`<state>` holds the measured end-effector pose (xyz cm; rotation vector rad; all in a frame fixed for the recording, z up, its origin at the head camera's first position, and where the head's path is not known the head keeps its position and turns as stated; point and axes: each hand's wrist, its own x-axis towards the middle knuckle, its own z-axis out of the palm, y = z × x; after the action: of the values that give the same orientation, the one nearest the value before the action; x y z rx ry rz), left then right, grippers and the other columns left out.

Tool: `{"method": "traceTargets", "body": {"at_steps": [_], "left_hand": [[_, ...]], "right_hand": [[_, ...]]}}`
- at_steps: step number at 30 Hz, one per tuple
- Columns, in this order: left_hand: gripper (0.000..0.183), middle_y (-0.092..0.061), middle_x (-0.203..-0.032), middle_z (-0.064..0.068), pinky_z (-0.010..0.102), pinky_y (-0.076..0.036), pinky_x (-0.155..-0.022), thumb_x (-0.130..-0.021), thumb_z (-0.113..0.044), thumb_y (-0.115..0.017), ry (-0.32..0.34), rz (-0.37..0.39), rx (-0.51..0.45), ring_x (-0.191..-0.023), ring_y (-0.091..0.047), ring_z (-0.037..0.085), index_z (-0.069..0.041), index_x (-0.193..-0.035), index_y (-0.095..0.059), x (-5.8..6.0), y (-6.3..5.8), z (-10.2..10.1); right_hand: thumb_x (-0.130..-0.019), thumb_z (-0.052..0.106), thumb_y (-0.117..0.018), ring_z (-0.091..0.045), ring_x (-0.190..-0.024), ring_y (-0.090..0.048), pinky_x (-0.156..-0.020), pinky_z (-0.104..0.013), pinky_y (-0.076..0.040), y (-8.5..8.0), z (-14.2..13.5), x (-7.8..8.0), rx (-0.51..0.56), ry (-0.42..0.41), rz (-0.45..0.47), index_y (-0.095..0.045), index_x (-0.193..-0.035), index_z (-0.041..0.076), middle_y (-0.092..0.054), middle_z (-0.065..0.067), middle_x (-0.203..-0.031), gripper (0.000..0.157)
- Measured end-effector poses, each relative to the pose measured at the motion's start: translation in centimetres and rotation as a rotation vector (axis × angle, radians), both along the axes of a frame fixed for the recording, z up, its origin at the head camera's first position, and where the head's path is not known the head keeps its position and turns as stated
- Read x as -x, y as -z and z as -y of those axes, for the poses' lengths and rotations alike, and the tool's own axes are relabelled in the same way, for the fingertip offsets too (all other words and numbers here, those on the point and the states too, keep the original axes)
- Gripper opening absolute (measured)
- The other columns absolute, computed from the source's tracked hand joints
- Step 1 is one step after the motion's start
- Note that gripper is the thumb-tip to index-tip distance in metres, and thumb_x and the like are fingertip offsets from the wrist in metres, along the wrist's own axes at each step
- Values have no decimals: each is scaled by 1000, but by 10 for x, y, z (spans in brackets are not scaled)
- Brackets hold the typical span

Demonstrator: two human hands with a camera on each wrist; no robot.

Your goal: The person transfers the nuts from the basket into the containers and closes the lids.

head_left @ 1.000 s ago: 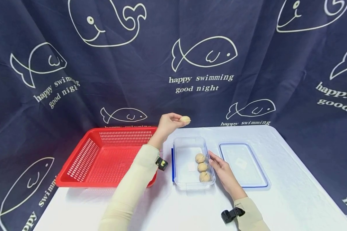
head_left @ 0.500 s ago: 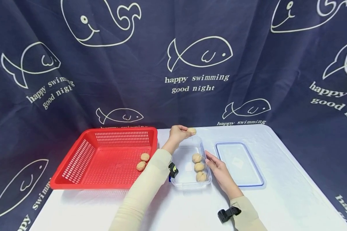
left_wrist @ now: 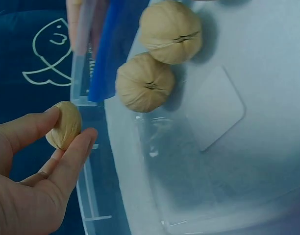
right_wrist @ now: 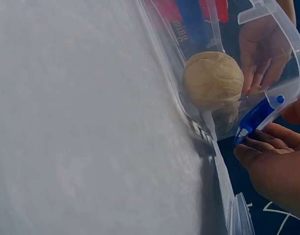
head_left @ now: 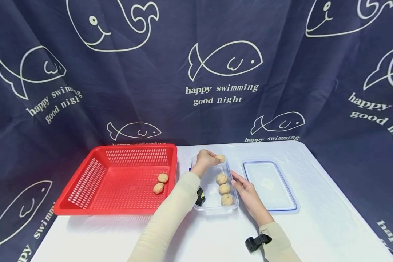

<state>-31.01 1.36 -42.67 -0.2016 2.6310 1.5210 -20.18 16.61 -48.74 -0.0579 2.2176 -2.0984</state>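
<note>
In the head view my left hand [head_left: 205,160] pinches a walnut [head_left: 220,158] between thumb and fingertips, over the far right corner of a clear plastic container [head_left: 213,209]. The left wrist view shows the same walnut [left_wrist: 66,125] beside the container wall, apart from the others. Three walnuts [head_left: 224,189] lie in a row inside, along the right wall. My right hand [head_left: 247,193] rests against the outside of that wall. In the right wrist view its fingers [right_wrist: 270,142] are by a blue clasp [right_wrist: 260,115], and one walnut [right_wrist: 213,78] shows through the plastic.
To the left stands a red perforated basket [head_left: 118,211] with two walnuts [head_left: 161,183] visible near its right side; my left sleeve passes beside it. Right of the container lies a clear lid [head_left: 270,185] with a blue seal. A dark printed curtain [head_left: 150,91] hangs behind the white table [head_left: 324,207].
My left hand has moved right and down with the walnut, from above the table's far edge to the container's far corner. The two basket walnuts came into sight. My right hand stays at the container.
</note>
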Motion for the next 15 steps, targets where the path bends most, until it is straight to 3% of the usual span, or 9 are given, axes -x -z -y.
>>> {"method": "traceTargets", "body": {"at_steps": [5,12,15], "left_hand": [[29,-64,-64,3,21,-48,-63,-58,-13,-81,15,60,37,-59,-60,13,-3,-80,-66,-1,4,-3],[23,-61,-51,2,17,-44,-49,-59,-16,-79,62,117,241,-47,-56,11,0,-70,-66,3,14,-7],[25,-59,-49,2,17,-42,-43,-59,-13,-79,61,136,233,-48,-59,13,2,-74,-65,5,18,-8]], "right_hand": [[-91,26,-48,-16,-130,-24,-103,-24,-22,0,0,0,-1,-2,7,-36,-135,14,-30,-4,-142,47],[-91,27,-48,-18,-131,-23,-104,-26,-21,-1,0,-1,-8,-5,8,-36,-135,14,-29,-5,-142,47],[-91,27,-48,-18,-131,-24,-104,-26,-22,-1,0,-1,-11,-3,9,-36,-135,14,-29,-5,-142,47]]}}
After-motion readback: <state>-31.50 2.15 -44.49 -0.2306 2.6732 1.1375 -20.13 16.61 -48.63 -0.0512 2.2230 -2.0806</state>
